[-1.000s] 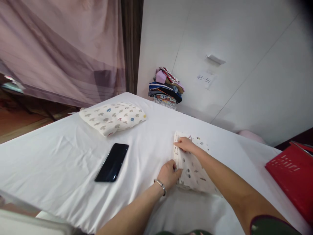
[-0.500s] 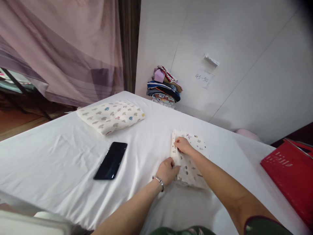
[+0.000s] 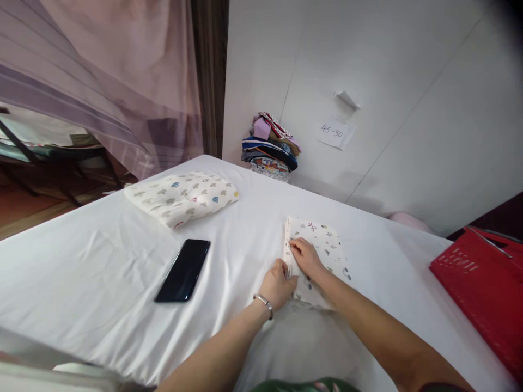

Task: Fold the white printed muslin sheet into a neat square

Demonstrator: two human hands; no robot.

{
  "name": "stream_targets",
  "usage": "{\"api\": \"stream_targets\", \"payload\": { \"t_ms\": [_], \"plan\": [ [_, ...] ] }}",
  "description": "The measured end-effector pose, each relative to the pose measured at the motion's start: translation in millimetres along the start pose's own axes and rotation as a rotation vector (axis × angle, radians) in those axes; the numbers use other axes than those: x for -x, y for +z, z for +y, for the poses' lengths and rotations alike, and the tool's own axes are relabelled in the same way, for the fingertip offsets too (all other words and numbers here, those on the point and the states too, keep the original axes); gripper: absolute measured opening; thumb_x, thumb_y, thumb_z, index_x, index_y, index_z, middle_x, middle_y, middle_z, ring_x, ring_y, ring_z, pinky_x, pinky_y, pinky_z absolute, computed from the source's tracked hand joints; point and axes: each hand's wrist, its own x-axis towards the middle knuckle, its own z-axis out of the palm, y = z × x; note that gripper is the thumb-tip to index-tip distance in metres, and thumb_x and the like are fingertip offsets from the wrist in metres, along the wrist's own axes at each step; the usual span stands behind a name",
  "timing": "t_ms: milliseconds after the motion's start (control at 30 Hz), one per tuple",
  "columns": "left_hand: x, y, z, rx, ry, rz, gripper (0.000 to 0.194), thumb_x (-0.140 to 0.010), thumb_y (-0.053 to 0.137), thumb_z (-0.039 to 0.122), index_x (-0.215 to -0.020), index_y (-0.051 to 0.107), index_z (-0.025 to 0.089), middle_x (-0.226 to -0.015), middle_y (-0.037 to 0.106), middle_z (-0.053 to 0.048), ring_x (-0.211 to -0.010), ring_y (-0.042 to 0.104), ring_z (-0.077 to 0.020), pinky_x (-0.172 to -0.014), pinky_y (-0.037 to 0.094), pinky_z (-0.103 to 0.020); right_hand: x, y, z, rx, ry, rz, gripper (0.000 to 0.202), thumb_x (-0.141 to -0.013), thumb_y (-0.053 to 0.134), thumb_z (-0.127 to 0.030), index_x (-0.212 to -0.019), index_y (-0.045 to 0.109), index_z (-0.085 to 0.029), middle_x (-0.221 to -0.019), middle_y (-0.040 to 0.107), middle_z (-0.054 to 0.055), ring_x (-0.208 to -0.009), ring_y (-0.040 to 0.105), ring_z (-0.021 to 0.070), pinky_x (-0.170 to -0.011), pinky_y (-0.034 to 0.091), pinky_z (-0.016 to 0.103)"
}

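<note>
A folded white cloth with small printed figures [image 3: 327, 250] lies on the white-covered table [image 3: 122, 272], right of the middle. My left hand [image 3: 278, 286], with a silver bracelet at the wrist, pinches the cloth's left edge near its lower corner. Just above and to the right, my right hand [image 3: 306, 257] is closed on the same edge, its fingertips on the fabric. A second cloth with mushroom prints [image 3: 183, 197] lies folded at the back left. Between that cloth and my left arm rests a black phone [image 3: 183, 270].
Beyond the table's back edge is a stack of folded clothes [image 3: 269, 144] against the white wall. A red bag [image 3: 482, 294] lies at the right edge. Pink curtains [image 3: 163, 71] hang at the back left, and a paper marked 45-50 [image 3: 337, 134] is on the wall.
My right hand has moved slightly down along the cloth's edge, closer to my left hand. The left hand keeps its pinch. The whole view has shifted a little.
</note>
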Motion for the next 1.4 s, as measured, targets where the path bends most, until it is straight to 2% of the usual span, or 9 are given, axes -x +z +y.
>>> {"api": "stream_targets", "payload": {
  "t_ms": [233,400,533,633,767,900,1067,1267,1400],
  "plan": [
    [-1.4,2.9,-3.3,-0.040,0.022,-0.004,0.014,-0.069,0.050,0.020,-0.078,0.039,0.020,-0.059,0.043,0.005,-0.056,0.044,-0.0110,-0.054,0.029,-0.022,10.0,11.0,-1.0,0.103,-0.113,-0.042,0.040,-0.083,0.031,-0.016,-0.118,0.051,-0.019,-0.129,0.046,0.007,-0.122,0.037,0.0178,-0.100,0.029,0.038],
    [-1.7,3.4,-4.3,-0.042,0.023,0.008,0.014,-0.069,0.050,0.020,-0.075,0.038,0.021,-0.059,0.042,0.005,-0.056,0.043,-0.0106,-0.054,0.029,-0.022,3.2,3.2,5.0,0.072,-0.030,-0.134,0.045,-0.083,0.031,-0.021,-0.126,0.045,-0.017,-0.133,0.042,0.007,-0.124,0.035,0.0166,-0.103,0.027,0.036],
    [-0.8,3.4,-3.1,-0.062,0.035,0.013,0.014,-0.069,0.051,0.021,-0.073,0.038,0.021,-0.058,0.042,0.005,-0.056,0.043,-0.0112,-0.054,0.028,-0.022,-16.1,-5.0,11.7,0.200,0.081,-0.136,0.052,-0.085,0.033,-0.033,-0.134,0.033,-0.017,-0.142,0.025,0.006,-0.132,0.017,0.0190,-0.106,0.016,0.039],
    [-0.7,2.1,-1.9,-0.088,0.037,0.018,0.012,-0.070,0.050,0.022,-0.074,0.039,0.021,-0.058,0.043,0.005,-0.057,0.045,-0.0115,-0.054,0.029,-0.022,-28.6,1.5,12.5,0.336,0.166,-0.230,0.056,-0.087,0.029,-0.039,-0.137,0.025,-0.014,-0.145,0.017,0.007,-0.133,0.009,0.0203,-0.106,0.009,0.043],
    [-1.0,0.3,-1.4,-0.110,0.020,0.017,0.012,-0.071,0.050,0.022,-0.076,0.040,0.020,-0.058,0.044,0.004,-0.057,0.047,-0.0120,-0.054,0.029,-0.023,-32.7,9.8,10.1,0.387,0.188,-0.304,0.057,-0.088,0.022,-0.041,-0.138,0.020,-0.014,-0.146,0.012,0.006,-0.133,0.006,0.0183,-0.106,0.006,0.040],
    [-0.4,0.2,-1.4,-0.122,0.035,0.013,0.011,-0.071,0.050,0.022,-0.076,0.040,0.020,-0.059,0.045,0.004,-0.058,0.048,-0.0127,-0.054,0.030,-0.023,-37.1,4.5,12.0,0.354,0.208,-0.343,0.057,-0.088,0.023,-0.042,-0.138,0.022,-0.015,-0.146,0.014,0.006,-0.133,0.008,0.0187,-0.105,0.008,0.040],
    [0.2,-1.1,0.7,-0.129,0.024,0.006,0.012,-0.070,0.050,0.020,-0.076,0.039,0.021,-0.060,0.046,0.004,-0.060,0.048,-0.0127,-0.055,0.030,-0.023,-58.1,4.5,18.2,0.378,0.158,-0.266,0.055,-0.088,0.026,-0.041,-0.138,0.022,-0.018,-0.146,0.013,0.005,-0.133,0.007,0.0191,-0.105,0.007,0.041],
    [-0.7,-1.3,-0.4,-0.126,-0.001,-0.024,0.011,-0.071,0.049,0.022,-0.075,0.039,0.021,-0.058,0.045,0.004,-0.057,0.047,-0.0123,-0.053,0.029,-0.023,-68.5,17.0,20.4,0.396,0.147,-0.293,0.056,-0.087,0.027,-0.043,-0.137,0.022,-0.019,-0.146,0.014,0.005,-0.133,0.006,0.0190,-0.105,0.003,0.043],
    [-0.7,-1.4,-0.3,-0.122,0.001,-0.003,0.013,-0.071,0.050,0.024,-0.074,0.038,0.021,-0.058,0.044,0.005,-0.057,0.046,-0.0120,-0.054,0.030,-0.022,-65.4,2.8,24.0,0.259,0.152,-0.295,0.054,-0.087,0.026,-0.044,-0.135,0.030,-0.020,-0.145,0.017,0.004,-0.133,0.009,0.0184,-0.105,0.007,0.041]
  ]
}}
